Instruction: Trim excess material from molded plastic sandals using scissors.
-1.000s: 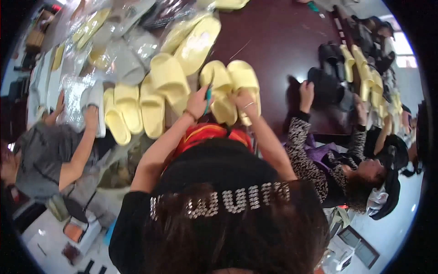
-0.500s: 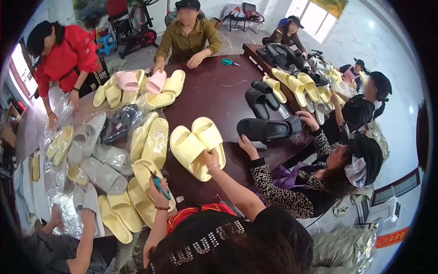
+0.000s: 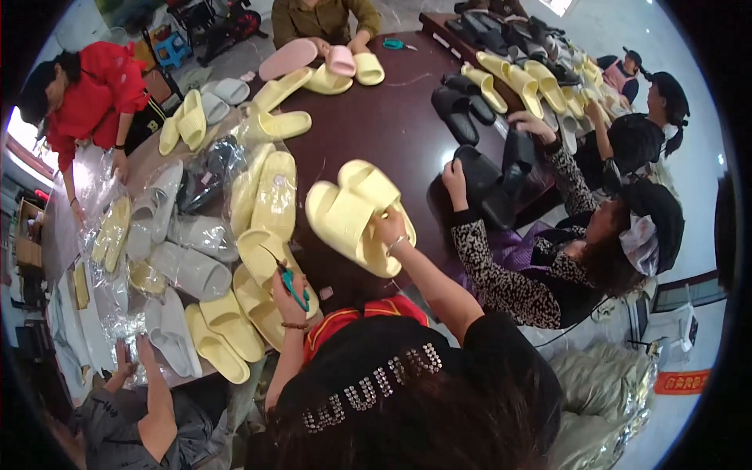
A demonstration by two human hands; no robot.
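My right hand (image 3: 389,227) is closed round a pair of pale yellow slippers (image 3: 338,210), with its fingers inside the foot opening. The pair is held together, tilted, above the dark red table (image 3: 384,117). In my left hand (image 3: 287,308) is a pair of teal-handled scissors (image 3: 299,294), its dark blades pointing away from me. Right by the blades lies a yellow slipper (image 3: 260,249), partly hidden by that hand. Beyond it, a pair of yellow slippers in clear plastic (image 3: 274,192) rests on the table.
Grey slippers in plastic bags (image 3: 192,270) and more yellow slippers (image 3: 227,333) crowd the left side. To the right, a co-worker handles black slippers (image 3: 486,188). Across the table, another person holds a pink slipper (image 3: 340,60) near other scissors (image 3: 395,44).
The yellow pair in my right hand has tilted and turned. The co-worker on the right has tipped up the black slippers. Across the table, the pink slippers have been shifted and separated.
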